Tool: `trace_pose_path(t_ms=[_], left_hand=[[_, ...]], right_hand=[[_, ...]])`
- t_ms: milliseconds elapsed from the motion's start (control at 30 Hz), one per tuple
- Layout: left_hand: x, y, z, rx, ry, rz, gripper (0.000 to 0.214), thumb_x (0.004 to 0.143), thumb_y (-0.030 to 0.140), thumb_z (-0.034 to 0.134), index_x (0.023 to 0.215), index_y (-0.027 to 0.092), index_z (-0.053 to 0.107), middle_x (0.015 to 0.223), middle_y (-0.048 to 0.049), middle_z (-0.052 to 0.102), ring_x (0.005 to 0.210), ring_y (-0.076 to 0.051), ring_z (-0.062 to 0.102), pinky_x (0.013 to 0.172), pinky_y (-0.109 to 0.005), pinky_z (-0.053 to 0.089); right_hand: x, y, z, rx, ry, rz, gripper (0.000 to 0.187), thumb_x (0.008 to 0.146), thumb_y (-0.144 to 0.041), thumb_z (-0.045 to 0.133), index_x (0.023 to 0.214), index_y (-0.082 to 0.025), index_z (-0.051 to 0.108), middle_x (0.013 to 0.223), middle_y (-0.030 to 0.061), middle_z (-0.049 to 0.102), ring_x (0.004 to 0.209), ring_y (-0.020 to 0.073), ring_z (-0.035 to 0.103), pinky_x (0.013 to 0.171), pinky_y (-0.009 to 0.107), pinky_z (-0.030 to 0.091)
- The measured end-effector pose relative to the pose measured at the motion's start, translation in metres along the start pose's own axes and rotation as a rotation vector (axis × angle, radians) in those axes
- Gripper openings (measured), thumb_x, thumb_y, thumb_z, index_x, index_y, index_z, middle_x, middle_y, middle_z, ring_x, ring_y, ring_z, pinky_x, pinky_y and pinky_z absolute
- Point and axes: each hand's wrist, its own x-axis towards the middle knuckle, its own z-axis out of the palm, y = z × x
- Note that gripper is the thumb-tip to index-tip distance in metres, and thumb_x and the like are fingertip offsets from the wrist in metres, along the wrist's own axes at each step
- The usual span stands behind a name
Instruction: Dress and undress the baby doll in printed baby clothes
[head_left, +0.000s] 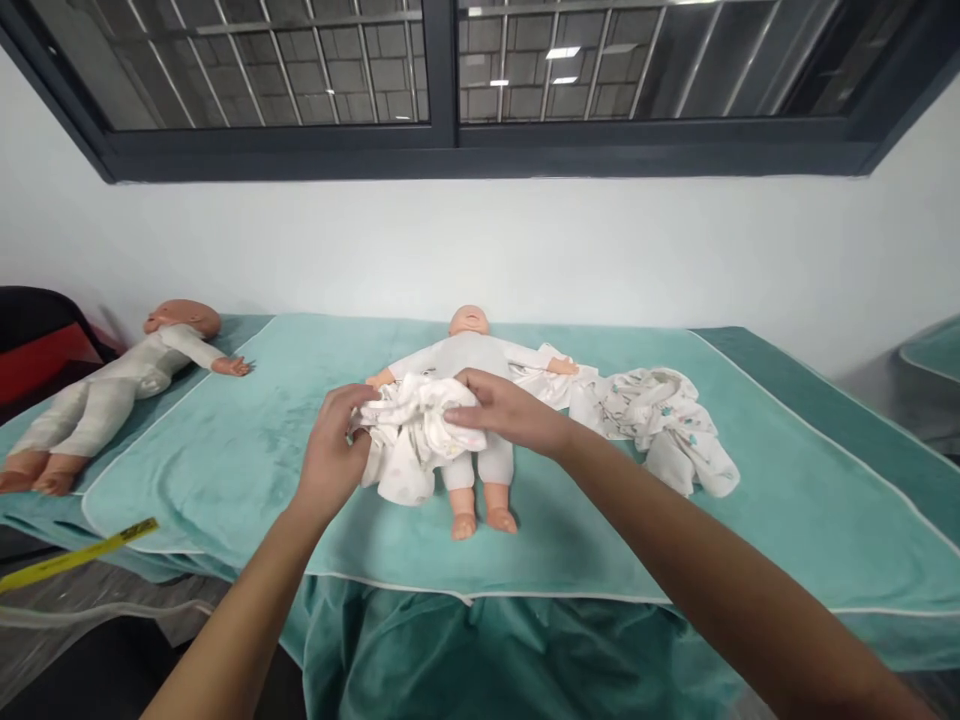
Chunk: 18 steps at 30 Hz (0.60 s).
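A baby doll (471, 355) in a pale grey suit lies on its back in the middle of a teal mat (247, 440), feet toward me. A bunched white printed garment (409, 440) is held over the doll's belly and legs. My left hand (334, 450) grips its left edge, fingers curled round the cloth. My right hand (502, 408) pinches the top of the bunch from the right.
A second white printed garment (664, 420) lies crumpled on the mat right of the doll. Another doll (112, 390) lies at the far left. A yellow tape (75, 553) shows at lower left. White wall and a dark window frame stand behind.
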Motion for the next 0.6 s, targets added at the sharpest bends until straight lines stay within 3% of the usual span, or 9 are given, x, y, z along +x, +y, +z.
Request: trace_pose_path(t_ms=[100,200,300,367,500,600], left_hand=[[0.002,-0.012,-0.012,0.194,0.021,0.150,0.052,0.069,0.004,0.040,0.114,0.021,0.059,0.128,-0.0083,0.055,0.125,-0.023,0.051,0.103,-0.038,0.045],[0.002,-0.026,-0.018,0.282,0.096,0.063,0.054,0.068,0.002,0.038,0.114,0.020,0.060,0.124,-0.0087,0.059,0.115,-0.023,0.059,0.101,-0.039,0.047],[-0.004,-0.038,-0.016,0.292,0.143,-0.149,0.051,0.069,0.003,0.038,0.112,0.018,0.060,0.113,-0.0090,0.064,0.098,-0.023,0.066,0.090,-0.038,0.053],[-0.011,-0.037,-0.008,0.277,0.120,-0.171,0.050,0.069,0.004,0.038,0.112,0.016,0.060,0.115,-0.0105,0.064,0.105,-0.026,0.064,0.094,-0.042,0.051],[-0.022,-0.005,0.025,0.085,0.018,-0.092,0.041,0.075,0.009,0.043,0.109,0.017,0.064,0.122,-0.0108,0.062,0.122,-0.027,0.054,0.109,-0.045,0.039],[-0.008,0.031,0.059,-0.306,-0.128,-0.331,0.033,0.084,0.020,0.048,0.114,0.019,0.062,0.123,-0.0088,0.064,0.118,-0.024,0.058,0.106,-0.040,0.043]], right_hand=[[0.018,-0.002,0.003,0.136,0.082,-0.064,0.033,0.088,-0.053,0.057,0.088,-0.021,0.058,0.088,0.0007,0.060,0.088,0.0177,0.057,0.082,0.030,0.045],[0.036,0.016,0.005,0.302,0.254,-0.084,0.041,0.091,-0.060,0.045,0.095,-0.022,0.059,0.090,0.0012,0.062,0.091,0.0189,0.058,0.084,0.032,0.047],[0.047,0.044,0.005,0.135,0.313,-0.020,0.035,0.085,-0.055,0.056,0.094,-0.022,0.060,0.091,0.0016,0.065,0.093,0.0209,0.059,0.085,0.034,0.047],[0.053,0.061,0.002,-0.078,0.298,0.019,0.026,0.080,-0.044,0.064,0.093,-0.022,0.063,0.096,0.0025,0.067,0.095,0.0218,0.061,0.088,0.036,0.047],[0.071,0.084,-0.025,-0.378,0.518,0.035,0.024,0.083,-0.035,0.055,0.102,-0.022,0.062,0.109,0.0045,0.068,0.103,0.0210,0.062,0.094,0.036,0.046],[0.092,0.095,-0.064,-0.488,0.679,0.109,0.033,0.083,-0.034,0.055,0.112,-0.019,0.059,0.125,0.0106,0.061,0.118,0.0246,0.055,0.103,0.039,0.040]])
